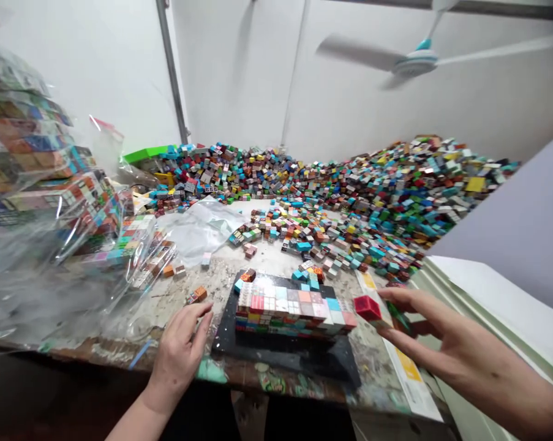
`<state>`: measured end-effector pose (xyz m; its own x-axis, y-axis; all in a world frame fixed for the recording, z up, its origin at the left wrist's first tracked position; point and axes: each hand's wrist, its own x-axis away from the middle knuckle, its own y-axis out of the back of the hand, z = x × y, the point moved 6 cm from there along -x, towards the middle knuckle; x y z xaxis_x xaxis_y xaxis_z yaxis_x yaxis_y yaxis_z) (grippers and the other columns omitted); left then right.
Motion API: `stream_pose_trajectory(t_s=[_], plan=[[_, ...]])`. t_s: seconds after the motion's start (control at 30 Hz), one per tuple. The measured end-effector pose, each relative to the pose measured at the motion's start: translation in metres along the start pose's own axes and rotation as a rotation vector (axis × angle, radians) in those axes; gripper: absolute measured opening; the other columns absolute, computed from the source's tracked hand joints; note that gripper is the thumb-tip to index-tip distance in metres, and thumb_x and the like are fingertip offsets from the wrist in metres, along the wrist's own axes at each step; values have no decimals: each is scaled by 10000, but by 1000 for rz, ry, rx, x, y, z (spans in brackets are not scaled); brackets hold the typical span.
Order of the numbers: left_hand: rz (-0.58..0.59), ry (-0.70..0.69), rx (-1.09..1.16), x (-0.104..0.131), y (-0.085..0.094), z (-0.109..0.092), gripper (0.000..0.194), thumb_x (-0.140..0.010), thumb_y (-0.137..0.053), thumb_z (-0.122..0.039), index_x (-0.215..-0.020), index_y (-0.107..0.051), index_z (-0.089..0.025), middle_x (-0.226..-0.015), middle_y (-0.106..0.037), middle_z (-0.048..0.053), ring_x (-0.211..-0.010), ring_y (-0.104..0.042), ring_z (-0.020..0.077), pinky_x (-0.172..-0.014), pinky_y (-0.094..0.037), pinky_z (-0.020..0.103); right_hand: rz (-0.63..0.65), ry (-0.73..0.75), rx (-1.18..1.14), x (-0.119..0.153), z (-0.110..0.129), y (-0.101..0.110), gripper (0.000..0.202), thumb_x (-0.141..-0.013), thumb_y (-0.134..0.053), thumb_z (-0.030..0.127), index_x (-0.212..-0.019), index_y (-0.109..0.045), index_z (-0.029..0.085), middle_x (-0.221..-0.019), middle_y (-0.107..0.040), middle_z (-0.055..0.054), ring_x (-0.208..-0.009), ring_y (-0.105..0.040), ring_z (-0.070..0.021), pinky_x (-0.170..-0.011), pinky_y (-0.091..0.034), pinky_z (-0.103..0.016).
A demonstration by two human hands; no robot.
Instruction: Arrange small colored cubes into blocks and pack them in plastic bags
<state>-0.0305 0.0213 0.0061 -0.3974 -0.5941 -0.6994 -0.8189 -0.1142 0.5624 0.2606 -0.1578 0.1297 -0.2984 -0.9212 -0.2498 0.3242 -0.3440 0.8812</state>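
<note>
Head view: right grip (383, 313) closed on red-ended blocks (367, 308), left grip (207, 312) loosely curled, empty

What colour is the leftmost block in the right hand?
The block is red, clearest in the head view.

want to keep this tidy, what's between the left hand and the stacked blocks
In the head view, a narrow strip of worktop and the left end of the black board lie between the left hand and the stacked blocks.
</note>
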Motion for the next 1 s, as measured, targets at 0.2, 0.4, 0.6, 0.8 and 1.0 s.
stream_pose_trajectory(t_s=[0.2, 0.4, 0.6, 0.8, 1.0], plan=[[-55, -222, -22, -36, 23, -73, 309, -805, -562, -128, -1109, -525, -163, -997, -584, 77, -951, -532, 188, -869, -423, 351, 54, 156, 78, -3, -9, -19, 284, -803, -510, 363, -1035, -542, 201, -898, -611, -76, -761, -589, -185, -621, -501, -289], [280, -402, -86, -67, -11, -140, 417, -856, -498, -295, -1256, -433, -196, -1257, -488, 75, -1181, -394, 218, -1008, -346, 377, 64, 267, 167, -25, -5, -38, 256, -760, -555, 290, -994, -571, 189, -896, -592, -89, -809, -573, -215, -691, -484, -349], [444, -501, -174, -64, -55, -164, 493, -845, -417, -499, -1296, -385, -303, -1375, -390, 12, -1262, -309, 255, -1036, -302, 437, 105, 270, 148, -28, -11, -50, 310, -742, -557, 241, -1042, -563, 163, -936, -567, -100, -853, -554, -222, -736, -468, -364], [495, -494, -190, -60, -70, -163, 492, -847, -377, -530, -1287, -395, -309, -1372, -397, -4, -1254, -313, 254, -1046, -271, 443, 115, 245, 105, -26, -14, -53, 338, -736, -558, 231, -1068, -560, 164, -938, -567, -96, -839, -561, -219, -740, -469, -364], [507, -479, -194, -60, -70, -162, 501, -833, -415, -528, -1286, -394, -313, -1371, -400, 16, -1251, -325, 256, -1036, -281, 439, 81, 259, 78, -24, -16, -55, 344, -733, -571, 221, -1072, -555, 162, -987, -571, -107, -883, -562, -224, -766, -473, -369]])
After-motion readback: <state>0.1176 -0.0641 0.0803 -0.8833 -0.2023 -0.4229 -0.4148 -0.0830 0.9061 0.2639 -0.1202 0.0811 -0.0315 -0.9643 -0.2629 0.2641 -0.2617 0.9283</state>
